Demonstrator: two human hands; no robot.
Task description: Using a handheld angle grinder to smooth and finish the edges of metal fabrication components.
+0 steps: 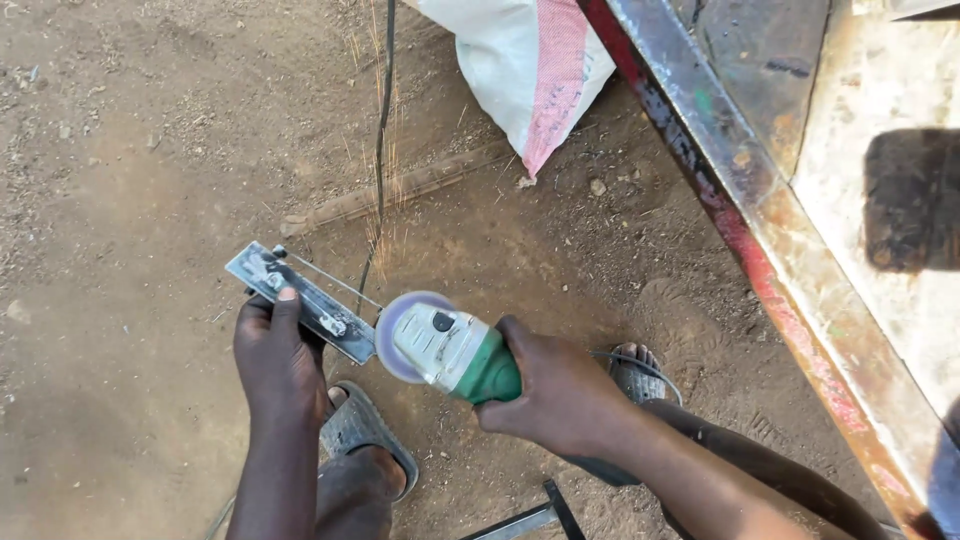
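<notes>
The left hand (pixel 277 355) holds a flat metal strip (pixel 300 300) low and left of centre, above the dirt ground (pixel 120 150). Its grip is closed on the strip's underside and near edge, with the thumb pressed on top. The strip's long axis runs from about 10 o'clock, its free end, down to about 4 o'clock, where it meets the grinder's disc. A thin rod (pixel 330 278) lies along its far edge.

The right hand (pixel 560 395) wraps its grip tight around the green body of an angle grinder (pixel 455 352). The tool's long axis lies nearly level, its head pointing to about 9 o'clock, tipped slightly up, toward the strip. The spinning disc (pixel 392 335) touches the strip's 4 o'clock end, and thin sparks (pixel 380 215) streak away toward 12 o'clock.

A black cable (pixel 383 130) runs off toward 12 o'clock. A white and pink sack (pixel 530 70) lies at 12 o'clock, beside a rusty metal frame (pixel 730 200) that crosses from 1 o'clock to 5 o'clock. Sandalled feet (pixel 365 430) stand at 6 o'clock.
</notes>
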